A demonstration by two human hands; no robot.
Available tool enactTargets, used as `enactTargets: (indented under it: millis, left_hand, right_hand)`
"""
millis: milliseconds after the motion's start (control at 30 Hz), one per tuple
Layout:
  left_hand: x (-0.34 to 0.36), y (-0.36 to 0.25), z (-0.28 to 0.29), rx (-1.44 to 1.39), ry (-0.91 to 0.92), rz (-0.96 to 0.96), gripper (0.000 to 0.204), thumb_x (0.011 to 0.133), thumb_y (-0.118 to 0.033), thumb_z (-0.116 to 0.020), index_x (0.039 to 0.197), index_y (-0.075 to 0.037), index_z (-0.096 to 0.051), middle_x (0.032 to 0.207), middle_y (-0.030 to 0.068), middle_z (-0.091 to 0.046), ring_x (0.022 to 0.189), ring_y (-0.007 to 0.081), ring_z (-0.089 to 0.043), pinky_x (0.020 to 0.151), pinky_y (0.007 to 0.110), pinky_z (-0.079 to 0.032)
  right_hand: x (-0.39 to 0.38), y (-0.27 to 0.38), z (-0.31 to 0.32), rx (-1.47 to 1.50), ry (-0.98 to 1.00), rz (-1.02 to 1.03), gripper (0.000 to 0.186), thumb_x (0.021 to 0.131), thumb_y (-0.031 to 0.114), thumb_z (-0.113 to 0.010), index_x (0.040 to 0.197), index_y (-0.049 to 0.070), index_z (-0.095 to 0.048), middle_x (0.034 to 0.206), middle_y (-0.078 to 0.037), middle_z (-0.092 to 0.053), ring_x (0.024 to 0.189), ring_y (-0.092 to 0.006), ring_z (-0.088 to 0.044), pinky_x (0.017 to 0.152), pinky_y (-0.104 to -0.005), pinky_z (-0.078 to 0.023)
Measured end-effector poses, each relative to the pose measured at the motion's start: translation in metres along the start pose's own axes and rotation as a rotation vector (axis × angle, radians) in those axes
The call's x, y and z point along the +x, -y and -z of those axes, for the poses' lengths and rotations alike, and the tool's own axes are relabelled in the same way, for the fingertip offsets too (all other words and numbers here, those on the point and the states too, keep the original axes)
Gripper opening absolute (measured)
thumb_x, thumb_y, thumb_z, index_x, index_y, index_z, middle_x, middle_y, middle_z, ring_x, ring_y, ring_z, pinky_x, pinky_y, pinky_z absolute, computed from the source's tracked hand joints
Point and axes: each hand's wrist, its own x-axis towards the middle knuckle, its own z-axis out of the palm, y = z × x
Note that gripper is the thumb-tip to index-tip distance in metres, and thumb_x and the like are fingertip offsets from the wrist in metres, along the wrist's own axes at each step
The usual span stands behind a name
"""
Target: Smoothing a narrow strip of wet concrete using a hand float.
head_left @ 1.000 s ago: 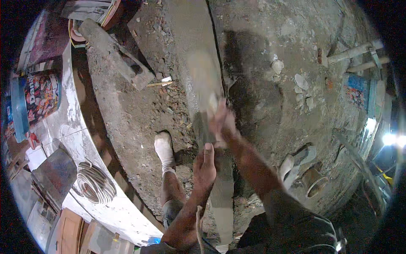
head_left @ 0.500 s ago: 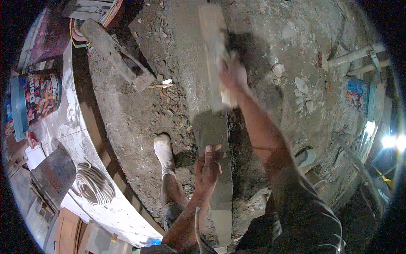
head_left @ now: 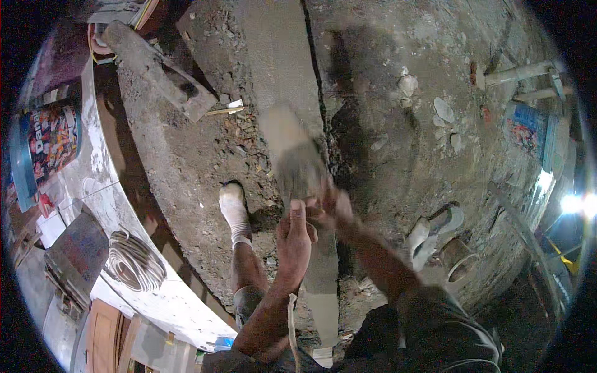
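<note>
A long grey strip of smooth wet mortar (head_left: 278, 56) runs from the far edge down toward me. Over it is a wooden float (head_left: 287, 140), smeared by motion, pale at its far end and dark nearer me. My right hand (head_left: 333, 202) is closed at the float's near end; its fingers are partly blurred. Close beside it, my left hand (head_left: 295, 241) is over the strip, thumb pointing up and fingers curled. The left thumb tip overlaps the float's near end, and whether they touch cannot be seen. Anything inside the left fingers is hidden.
My socked foot (head_left: 233, 202) stands on rubble left of the strip. A mortar-caked board (head_left: 152, 71) lies far left. Coiled hose (head_left: 134, 264) and a bucket (head_left: 53, 143) sit on a white ledge. At right are a round pot (head_left: 459, 260), stones (head_left: 443, 110) and another bucket (head_left: 525, 133).
My right hand has drawn the float back toward me, beside my left hand. The left hand has shifted slightly left, its thumb now upright. The view has shifted a little.
</note>
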Motion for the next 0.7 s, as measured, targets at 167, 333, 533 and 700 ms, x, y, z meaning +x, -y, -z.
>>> enactTargets:
  millis: [167, 333, 533, 700]
  left_hand:
    - [-0.001, -0.008, -0.01, -0.186, 0.048, 0.289, 0.049, 0.095, -0.046, -0.04, 0.103, -0.003, -0.061, 0.079, 0.0041, -0.062, 0.05, 0.006, -0.043, 0.046, 0.023, -0.036]
    - [-0.01, -0.009, -0.02, -0.164, 0.05, 0.275, 0.05, 0.095, -0.046, -0.039, 0.105, -0.002, -0.06, 0.079, 0.0041, -0.062, 0.05, 0.0063, -0.043, 0.048, 0.024, -0.037]
    - [-0.002, 0.03, -0.03, 0.154, -0.044, -0.437, 0.052, 0.094, -0.048, -0.039, 0.106, -0.002, -0.06, 0.082, 0.0054, -0.064, 0.049, 0.0063, -0.043, 0.048, 0.022, -0.036]
    - [-0.014, -0.009, -0.043, -0.06, 0.113, 0.314, 0.052, 0.095, -0.047, -0.038, 0.106, -0.001, -0.06, 0.08, 0.0045, -0.064, 0.049, 0.0057, -0.044, 0.046, 0.021, -0.035]
  right_hand:
    - [-0.133, 0.009, -0.022, -0.09, 0.002, -0.044, 0.07, 0.081, 0.031, -0.062, 0.132, -0.001, -0.027, 0.08, -0.024, -0.059, 0.07, -0.0369, -0.061, 0.057, -0.0445, -0.048]
    - [-0.004, 0.025, 0.077, 0.284, -0.068, -0.363, 0.055, 0.084, 0.029, -0.058, 0.121, -0.004, -0.036, 0.082, -0.025, -0.06, 0.066, -0.0355, -0.062, 0.055, -0.0461, -0.046]
    - [0.09, 0.02, 0.075, 0.186, -0.215, -0.261, 0.049, 0.082, 0.027, -0.06, 0.122, 0.008, -0.038, 0.086, -0.022, -0.06, 0.071, -0.0376, -0.061, 0.059, -0.0451, -0.047]
    - [-0.044, 0.02, 0.012, 0.213, 0.029, -0.27, 0.054, 0.08, 0.03, -0.059, 0.126, 0.011, -0.038, 0.097, -0.019, -0.058, 0.084, -0.0345, -0.061, 0.065, -0.0425, -0.05]
